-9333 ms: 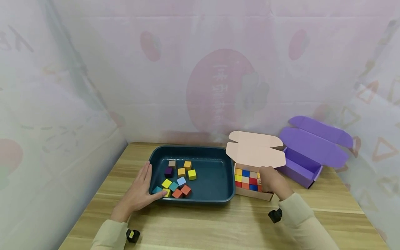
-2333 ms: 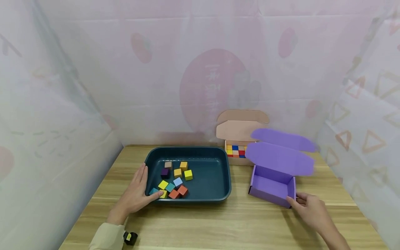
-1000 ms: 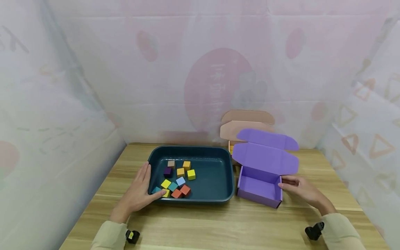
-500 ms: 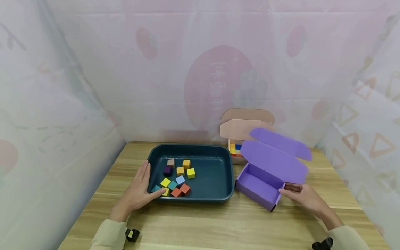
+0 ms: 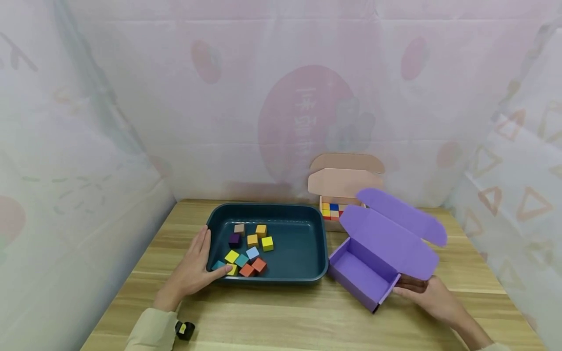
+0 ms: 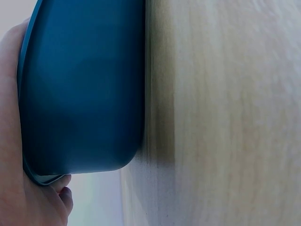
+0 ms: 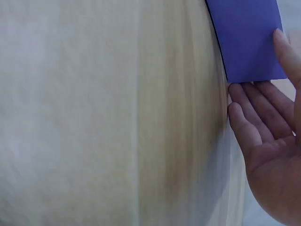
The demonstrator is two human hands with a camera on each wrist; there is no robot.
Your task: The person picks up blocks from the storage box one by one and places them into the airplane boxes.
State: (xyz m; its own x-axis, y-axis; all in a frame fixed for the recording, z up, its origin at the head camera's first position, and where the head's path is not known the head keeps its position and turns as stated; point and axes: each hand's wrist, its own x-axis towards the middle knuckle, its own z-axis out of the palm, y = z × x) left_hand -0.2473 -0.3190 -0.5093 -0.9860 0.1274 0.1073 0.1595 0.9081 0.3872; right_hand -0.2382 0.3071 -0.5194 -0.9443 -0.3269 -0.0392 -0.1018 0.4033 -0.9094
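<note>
In the head view my left hand (image 5: 189, 275) rests on the left end of a dark teal tray (image 5: 298, 243), thumb over the near rim and fingers straight along the side. Several coloured cubes (image 5: 252, 240) lie in the tray's left half. To its right stands a purple cardboard box (image 5: 349, 288), lid raised, nothing inside, turned at an angle with a corner at the tray's rim. My right hand (image 5: 436, 300) touches its right end, fingers extended behind the wall. In the right wrist view the thumb (image 7: 283, 49) lies at the purple wall's edge and the fingertips meet its end.
Behind the purple box a cream cardboard box (image 5: 344, 183) stands with its lid up, close to the back wall; rows of coloured cubes (image 5: 330, 210) show in it, partly hidden by the purple lid. A wooden table (image 5: 272, 317) carries everything, with printed cloth around it.
The cream box has moved back and the purple box has come in front of it. Lately the purple box has turned clockwise, my right hand moving nearer with it. My left hand stays put.
</note>
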